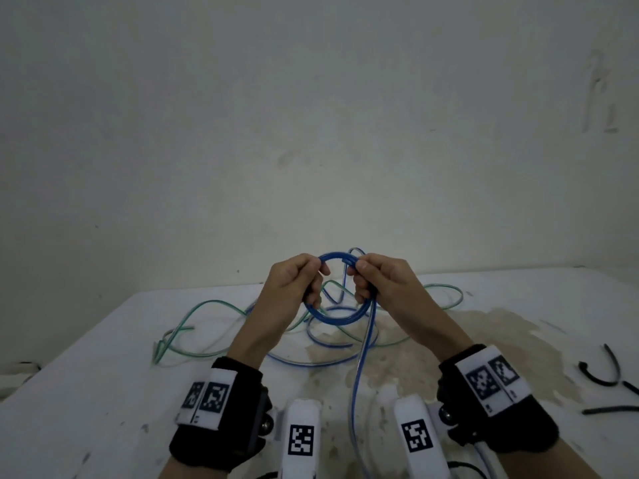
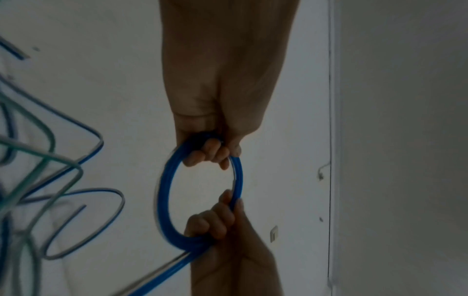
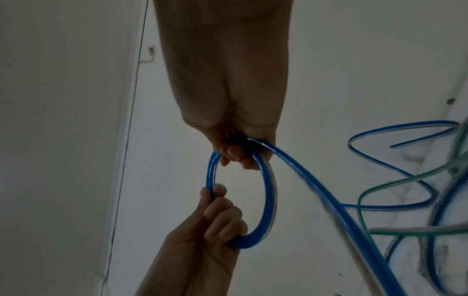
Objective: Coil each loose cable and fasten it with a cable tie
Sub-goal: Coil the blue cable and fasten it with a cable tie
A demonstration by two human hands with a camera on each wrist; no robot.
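You've got the blue cable [image 1: 337, 318] wound into a small coil, your left hand [image 1: 294, 285] and right hand [image 1: 378, 283] each gripping a side, held up off the surface [image 1: 86, 375]. Its loose tail drops under your right hand; the green cable [image 1: 193, 326] sprawls below your left.

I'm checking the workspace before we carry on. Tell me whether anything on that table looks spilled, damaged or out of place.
A brownish stain spreads across the white table under and right of the hands, like a dried spill. The green cable and the rest of the blue cable lie tangled together. Nothing looks broken.
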